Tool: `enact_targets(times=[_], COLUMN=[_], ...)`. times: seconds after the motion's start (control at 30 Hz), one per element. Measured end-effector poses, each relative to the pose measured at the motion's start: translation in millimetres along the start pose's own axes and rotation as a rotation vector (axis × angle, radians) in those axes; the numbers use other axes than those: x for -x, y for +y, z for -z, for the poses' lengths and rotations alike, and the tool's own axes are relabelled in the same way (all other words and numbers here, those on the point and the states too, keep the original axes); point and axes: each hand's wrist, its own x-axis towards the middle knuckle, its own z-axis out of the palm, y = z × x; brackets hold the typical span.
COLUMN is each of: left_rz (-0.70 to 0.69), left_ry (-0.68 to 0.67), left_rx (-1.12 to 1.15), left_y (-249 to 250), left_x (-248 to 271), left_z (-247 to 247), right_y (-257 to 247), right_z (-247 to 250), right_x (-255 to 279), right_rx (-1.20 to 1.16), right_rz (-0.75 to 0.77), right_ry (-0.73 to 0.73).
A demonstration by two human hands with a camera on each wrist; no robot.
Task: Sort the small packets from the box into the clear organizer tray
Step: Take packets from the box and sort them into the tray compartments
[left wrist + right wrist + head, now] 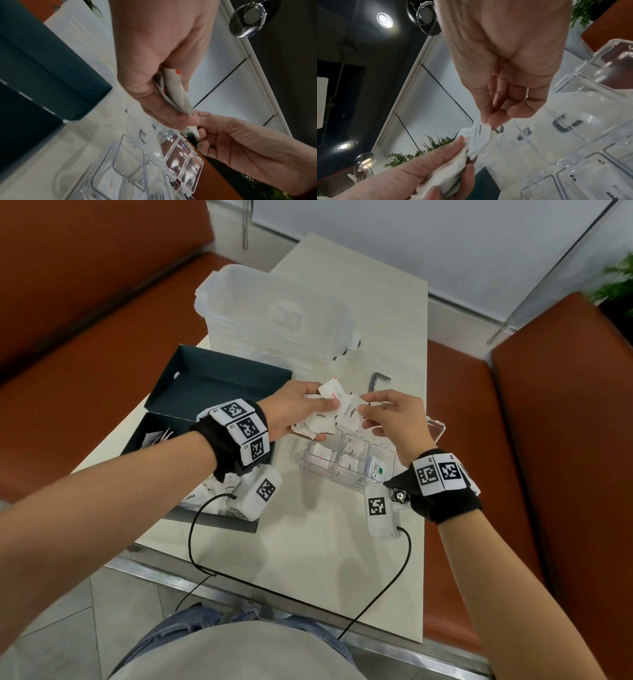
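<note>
Support surface: pale cream table (342, 559), running from lower centre to upper centre of the head view. Directly on it: dark teal box (219, 392) with raised lid, left of centre; clear organizer tray (346, 470), centre; large translucent lidded bin (274, 313), upper centre; small dark bent metal piece (376, 380), right of the bin.

white packets (320, 419) — dark teal box (219, 378)
</note>
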Motion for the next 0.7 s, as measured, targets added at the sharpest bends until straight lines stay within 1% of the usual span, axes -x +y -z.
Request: enact_targets(times=[0.1,0.2,0.33,0.47,0.53,0.63,0.7], left_rz=[0.005,0.008,0.009,-0.013,-0.014,-0.003,0.005], left_ry=[-0.043,-0.059,-0.060,-0.038,-0.055,-0.110,-0.133], left_rx=[0.001,0.013,0.040,0.033,0.035,0.073,0.085], left_y=[-2.2,-2.9,-1.1,-1.0,-1.5,-1.8,-2.2], left_x=[0.8,0.1,-0.6,-2.1,-1.5,1.0,2.3], left_z=[-2.7,-4.0,-2.2,-2.0,-1.9,-1.2,-2.0], right_y=[-1.4,-1.0,0.2,-1.3,-2.5,-3.7,-3.7], right_z=[-1.3,-2.2,1.4,1.4,-0.6,-3.7,-5.9], right_x=[2.2,2.3,1.8,4.1,4.3,2.9,2.6], right_rx=[-0.031,-0.062,-0.098,-0.157,-0.189,-0.173,-0.176], right_rz=[-0.023,-0.048,-0.054,-0.084,-0.102,-0.088,-0.083], right_ry=[-0.004,0.019,0.082,0.061,0.114,0.230,0.250])
